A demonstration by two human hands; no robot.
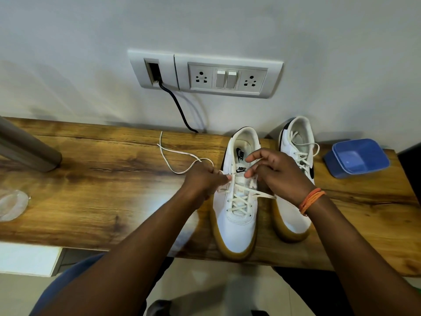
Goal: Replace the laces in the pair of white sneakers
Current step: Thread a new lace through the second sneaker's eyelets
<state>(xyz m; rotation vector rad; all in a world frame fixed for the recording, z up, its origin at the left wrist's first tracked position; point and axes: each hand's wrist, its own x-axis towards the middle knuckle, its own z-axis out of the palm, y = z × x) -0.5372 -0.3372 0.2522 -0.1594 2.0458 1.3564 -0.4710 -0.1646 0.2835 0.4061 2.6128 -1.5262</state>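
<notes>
Two white sneakers with gum soles stand side by side on the wooden table, toes toward me. The left sneaker [237, 224] is partly laced with a cream lace [239, 199] crossing its lower eyelets. My left hand [202, 181] pinches the lace at the sneaker's left upper eyelet; the loose end [173, 153] trails left across the table. My right hand [278, 176] pinches the lace at the right upper eyelets, over the tongue. The right sneaker [296, 213] is laced, partly hidden behind my right hand.
A blue plastic tub [357, 158] sits at the table's right end beside the sneakers. A wall socket panel [227, 76] with a dark cable [180, 108] is behind. A grey post [25, 147] stands at left, and a clear lid [11, 206] lies at the table's left edge.
</notes>
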